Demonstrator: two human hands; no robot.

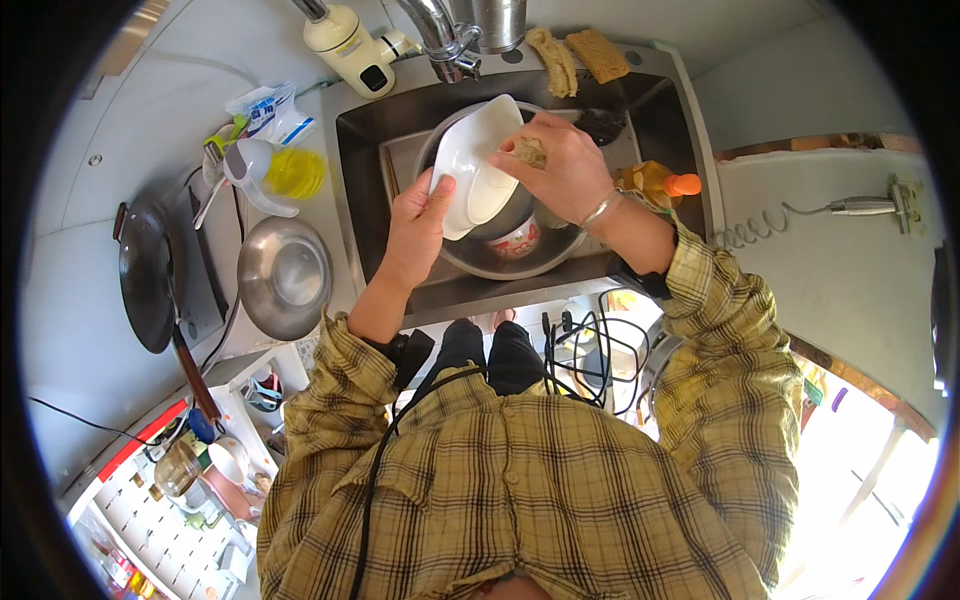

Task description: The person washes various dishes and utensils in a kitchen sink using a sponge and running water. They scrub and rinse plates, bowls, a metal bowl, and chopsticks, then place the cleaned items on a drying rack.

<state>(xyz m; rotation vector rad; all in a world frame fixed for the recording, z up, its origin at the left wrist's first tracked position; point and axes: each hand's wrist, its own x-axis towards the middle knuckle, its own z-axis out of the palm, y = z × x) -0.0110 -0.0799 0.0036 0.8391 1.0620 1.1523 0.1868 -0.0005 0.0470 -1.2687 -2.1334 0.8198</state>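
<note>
My left hand grips the near left edge of a white square-sided bowl, held tilted over the sink. In my right hand is a pale fibrous scrubber, probably loofah, close against the bowl's right side; the hand partly covers both. Below the bowl, a round metal basin sits in the sink. Inside it rests a bowl with a red and white pattern, partly hidden by the white one. A bottle of amber liquid with an orange cap leans by the sink's right side.
A faucet overhangs the sink's back edge. A loofah piece and a tan sponge lie there. Leftward are a spray bottle of yellow liquid, a metal bowl and a wok. Black cables hang near my waist.
</note>
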